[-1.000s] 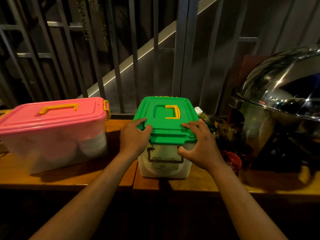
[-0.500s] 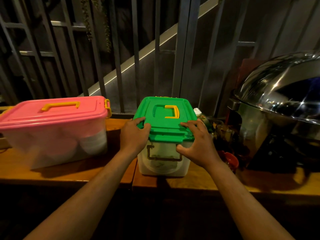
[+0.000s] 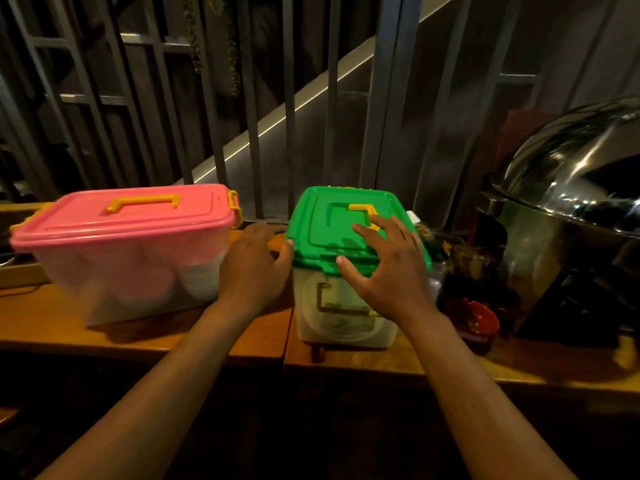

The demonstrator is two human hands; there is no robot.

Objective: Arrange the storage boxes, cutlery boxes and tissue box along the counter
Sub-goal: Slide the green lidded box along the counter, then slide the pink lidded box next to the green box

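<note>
dark railings back the wooden worktop (image 3: 145, 336); pink-lidded box (image 3: 128, 251) sits left, green-lidded box (image 3: 341, 271) beside it, between spread, empty left hand (image 3: 251, 268) and right hand (image 3: 386, 271); no cutlery or tissue boxes visible yet.

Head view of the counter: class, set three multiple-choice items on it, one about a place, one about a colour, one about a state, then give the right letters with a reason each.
1. Where does the pink-lidded box stand relative to the green-lidded box?
A. to its left
B. on top of it
C. to its right

2. What colour are the handles on both lids?
A. blue
B. yellow
C. white

3. How is the right hand?
A. clenched in a fist
B. open, fingers spread over the green lid
C. holding a spoon

Answers: 1 A, it stands apart on the counter's left part. 2 B, both handles show yellow. 3 B, its fingers are splayed with no grip closed.
</note>
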